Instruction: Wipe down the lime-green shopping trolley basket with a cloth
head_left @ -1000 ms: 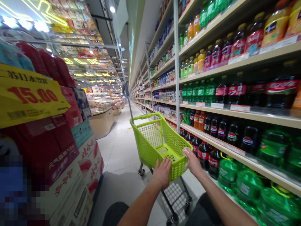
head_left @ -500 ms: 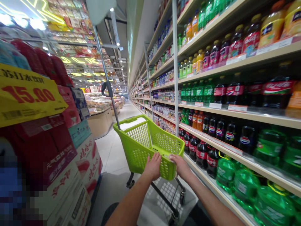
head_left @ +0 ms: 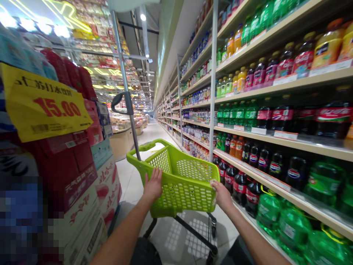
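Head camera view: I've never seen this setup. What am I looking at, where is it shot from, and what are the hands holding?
There is no machine here: a person wears one camera on the head, looking forward and down a shop aisle. The left hand and right hand each grip the near rim of a lime green basket cart, which looks empty. Its grey handle pole rises at the far side. Shelves of drink bottles run along the right; stacked cartons with a yellow 15.00 price sign stand on the left.
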Demonstrator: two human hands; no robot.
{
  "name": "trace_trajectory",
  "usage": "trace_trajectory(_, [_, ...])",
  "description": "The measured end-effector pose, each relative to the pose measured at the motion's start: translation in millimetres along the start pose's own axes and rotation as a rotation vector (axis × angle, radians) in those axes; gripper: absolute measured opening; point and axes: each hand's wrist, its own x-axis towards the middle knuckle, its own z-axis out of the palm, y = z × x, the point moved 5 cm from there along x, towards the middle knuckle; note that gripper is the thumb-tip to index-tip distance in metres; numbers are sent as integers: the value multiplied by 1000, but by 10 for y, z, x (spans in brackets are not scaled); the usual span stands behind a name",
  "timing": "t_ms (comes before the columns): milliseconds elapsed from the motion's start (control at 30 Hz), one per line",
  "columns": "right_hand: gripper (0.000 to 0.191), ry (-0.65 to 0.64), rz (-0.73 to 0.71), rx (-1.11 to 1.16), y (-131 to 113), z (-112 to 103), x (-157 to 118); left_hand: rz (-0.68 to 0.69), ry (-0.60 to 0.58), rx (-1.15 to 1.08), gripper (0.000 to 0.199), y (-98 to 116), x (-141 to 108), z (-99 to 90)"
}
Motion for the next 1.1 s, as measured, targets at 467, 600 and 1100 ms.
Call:
trace_trajectory(467, [48,225,-57,-93,221,53,50,42,67,43,76,-139,-209,19])
trace_trajectory(600, [63,138,-236,-28,-404,487,145,50,93,49,75,-70,-218,28])
trace_trajectory(1100, [53,-24,-300,157,-1308,887,386,-18,152,103,68,-245,-294,-238])
